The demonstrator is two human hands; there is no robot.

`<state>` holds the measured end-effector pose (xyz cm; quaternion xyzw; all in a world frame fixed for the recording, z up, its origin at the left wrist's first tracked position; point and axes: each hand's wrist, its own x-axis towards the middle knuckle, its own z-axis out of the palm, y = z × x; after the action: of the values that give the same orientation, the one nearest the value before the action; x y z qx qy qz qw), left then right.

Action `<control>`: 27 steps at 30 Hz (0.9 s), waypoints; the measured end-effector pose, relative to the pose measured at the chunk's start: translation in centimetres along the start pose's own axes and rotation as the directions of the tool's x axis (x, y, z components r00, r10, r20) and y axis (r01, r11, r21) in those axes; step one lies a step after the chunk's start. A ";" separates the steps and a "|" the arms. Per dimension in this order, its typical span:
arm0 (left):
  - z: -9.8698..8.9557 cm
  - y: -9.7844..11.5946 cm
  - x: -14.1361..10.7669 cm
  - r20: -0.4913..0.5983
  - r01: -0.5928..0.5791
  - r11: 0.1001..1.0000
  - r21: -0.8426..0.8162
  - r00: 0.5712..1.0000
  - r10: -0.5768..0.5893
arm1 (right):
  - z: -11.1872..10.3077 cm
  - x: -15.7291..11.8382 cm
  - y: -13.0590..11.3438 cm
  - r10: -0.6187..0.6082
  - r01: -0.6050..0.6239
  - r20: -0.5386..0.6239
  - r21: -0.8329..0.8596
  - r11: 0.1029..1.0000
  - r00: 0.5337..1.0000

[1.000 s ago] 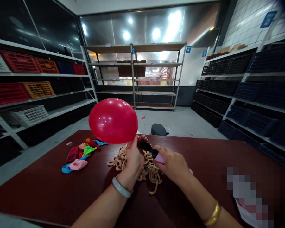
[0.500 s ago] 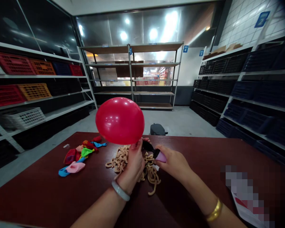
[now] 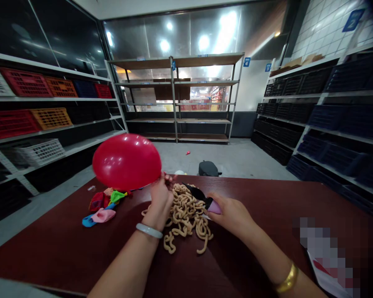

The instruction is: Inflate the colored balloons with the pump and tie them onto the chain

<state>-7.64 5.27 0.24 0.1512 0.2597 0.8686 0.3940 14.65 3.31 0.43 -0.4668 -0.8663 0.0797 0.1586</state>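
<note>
A large inflated red balloon (image 3: pixel 127 162) hangs over the table's far left edge. My left hand (image 3: pixel 162 194) pinches it near its neck, and the fingers partly hide the knot end. To the right, my right hand (image 3: pixel 231 212) is closed round the purple handle of a tool with a black tapered end (image 3: pixel 196 193); its exact kind is unclear. The black end points left, above a tangled heap of thick tan cord (image 3: pixel 186 213), and is apart from the balloon. Several uninflated balloons (image 3: pixel 103 215) in red, green, blue and pink lie left of my left hand.
The dark red-brown table (image 3: pixel 242 269) has a partly blurred flat item (image 3: pixel 325 269) at its right. Beyond it on the floor are a dark grey object (image 3: pixel 208 168) and a small red thing (image 3: pixel 188 152). Shelves with crates (image 3: pixel 51 118) line both sides; a metal rack (image 3: pixel 175 103) stands behind.
My left hand has moved left with the balloon, away from the tool's black end, uncovering more of the cord heap. My right hand stays nearly in place. The view has shifted slightly.
</note>
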 end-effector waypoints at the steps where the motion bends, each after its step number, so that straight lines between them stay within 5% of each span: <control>1: -0.2 0.5 0.7 -0.024 -0.006 1.000 0.003 1.000 0.006 | 0.0 0.1 0.4 0.025 -0.025 -0.012 -0.026 0.999 1.000; 5: -0.6 0.9 1.1 0.020 0.076 0.996 0.037 0.997 -0.077 | -0.3 0.8 2.7 0.145 -0.153 -0.062 -0.153 0.976 0.987; 12: -0.2 -0.6 -1.1 0.171 0.110 0.979 0.173 0.975 -0.140 | -0.3 1.3 5.5 0.304 -0.287 0.014 -0.284 0.915 0.953; 16: 0.2 -0.8 -2.1 0.261 0.180 0.955 0.234 0.935 -0.241 | -0.1 1.0 5.7 0.341 -0.313 0.027 -0.329 0.891 0.940; 19: 0.5 -1.3 -3.4 0.326 0.226 0.927 0.298 0.889 -0.322 | -0.3 1.0 5.1 0.284 -0.296 -0.086 -0.302 0.906 0.955; 23: 0.9 -2.4 -5.7 0.370 0.236 0.857 0.459 0.826 -0.425 | 0.0 1.5 2.8 -0.064 0.090 -0.278 0.085 0.992 0.958; 25: 1.1 -2.9 -6.8 0.366 0.201 0.796 0.572 0.805 -0.466 | 0.6 1.7 1.6 -0.146 0.249 -0.265 0.412 0.876 0.953; 27: 1.1 -3.3 -7.4 0.395 0.095 0.743 0.662 0.799 -0.454 | 1.1 1.7 0.7 -0.092 0.208 -0.204 0.677 0.706 0.975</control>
<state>-0.36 1.84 -1.23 0.4631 0.4264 0.5877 0.5082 13.90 5.15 -0.43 -0.3058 -0.7931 0.3489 0.3947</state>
